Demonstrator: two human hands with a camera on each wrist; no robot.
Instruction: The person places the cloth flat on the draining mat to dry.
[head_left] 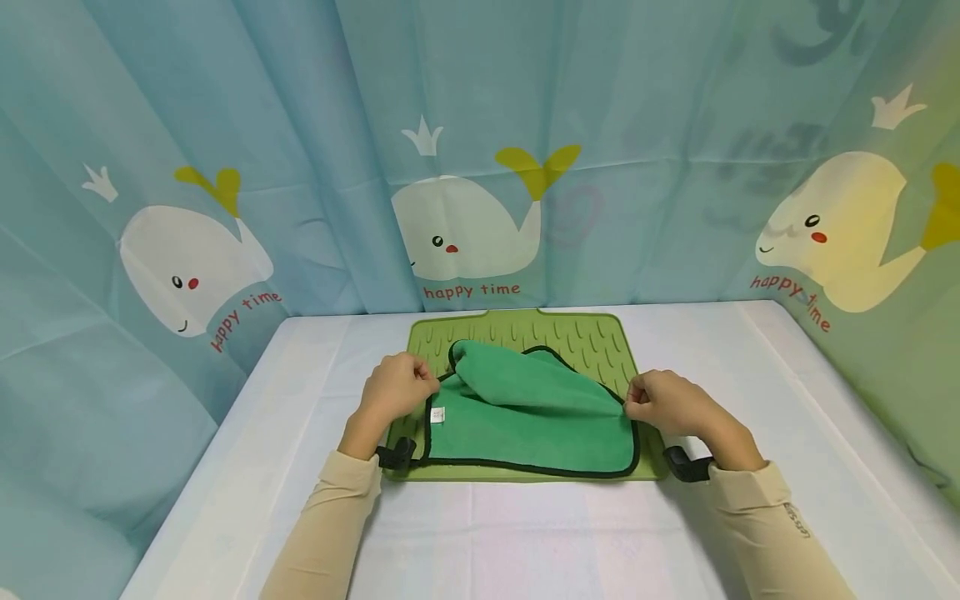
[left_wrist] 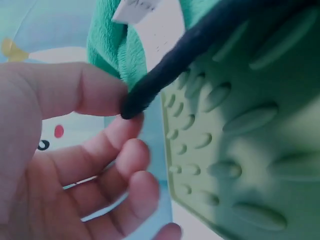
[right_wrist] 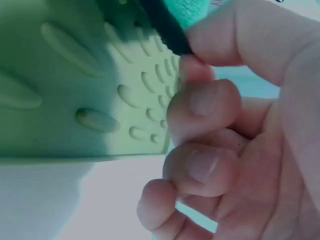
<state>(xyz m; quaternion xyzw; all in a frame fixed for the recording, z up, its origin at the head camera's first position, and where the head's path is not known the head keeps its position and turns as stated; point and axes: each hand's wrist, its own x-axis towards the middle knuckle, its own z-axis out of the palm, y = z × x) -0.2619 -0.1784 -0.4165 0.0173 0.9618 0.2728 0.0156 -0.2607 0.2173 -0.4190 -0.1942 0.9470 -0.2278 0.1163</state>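
Observation:
A green cloth (head_left: 525, 417) with black piping lies partly folded on a light green ribbed mat (head_left: 577, 333). My left hand (head_left: 396, 385) pinches the cloth's left edge, thumb against forefinger on the black piping (left_wrist: 150, 90), near a small white label (head_left: 438, 412). My right hand (head_left: 663, 402) pinches the cloth's right corner (right_wrist: 175, 25) between thumb and forefinger, other fingers curled. The far part of the cloth is lifted and doubled over toward me. The mat's raised ridges (left_wrist: 240, 120) sit right beside both hands (right_wrist: 100, 120).
The mat rests on a white table (head_left: 525, 533) whose front edge runs below my sleeves. A blue curtain with white whales (head_left: 465, 225) closes in the back and both sides. Black wrist straps (head_left: 686, 462) sit on both forearms.

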